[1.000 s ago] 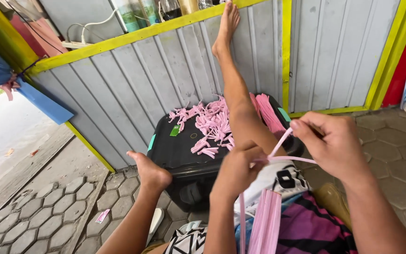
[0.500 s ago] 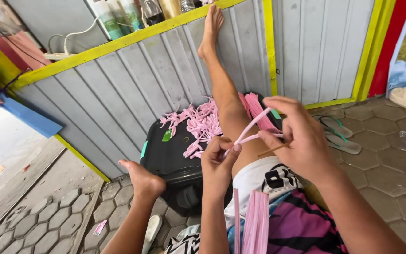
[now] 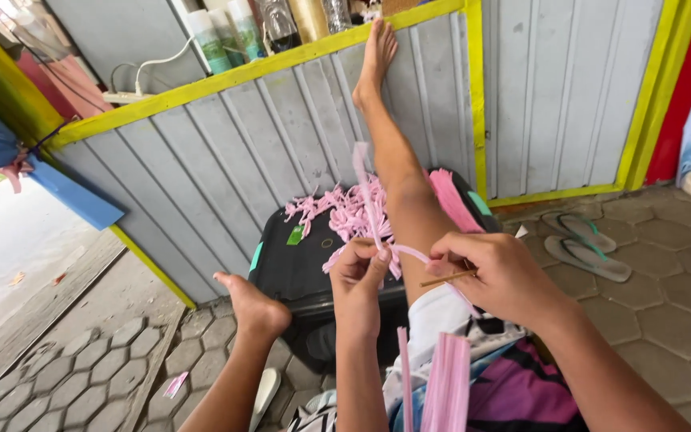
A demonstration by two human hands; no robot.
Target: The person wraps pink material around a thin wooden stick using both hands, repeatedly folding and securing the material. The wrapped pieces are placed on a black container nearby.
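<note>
Head view, left hand: the left hand (image 3: 359, 282) is raised in the middle of the frame, its fingers (image 3: 373, 258) pinched on a pink strip (image 3: 364, 196) at the point where it bends; one end of the strip stands up above the hand.
Head view, right hand: the right hand (image 3: 499, 276) is just beside the left, its fingers clenched around a thin wooden stick (image 3: 448, 278) that points towards the left hand; the other end of the pink strip loops across to these fingers.
Head view, strip position: the strip is held in the air between both hands, in front of the black case (image 3: 301, 264).
Head view, case: the black case sits on the paved floor (image 3: 657, 320) against the grey corrugated wall (image 3: 265, 152); a pile of folded pink pieces (image 3: 337, 212) lies on its top.
Head view, legs: the right leg (image 3: 397, 160) stretches over the case with the foot against the yellow rail (image 3: 225, 76); the left foot (image 3: 253, 304) rests by the case's near corner.
Head view, lap: a bundle of straight pink strips (image 3: 441, 392) lies on the lap, below the hands.
Head view, floor: a pair of sandals (image 3: 585, 244) lies on the paving to the right.
</note>
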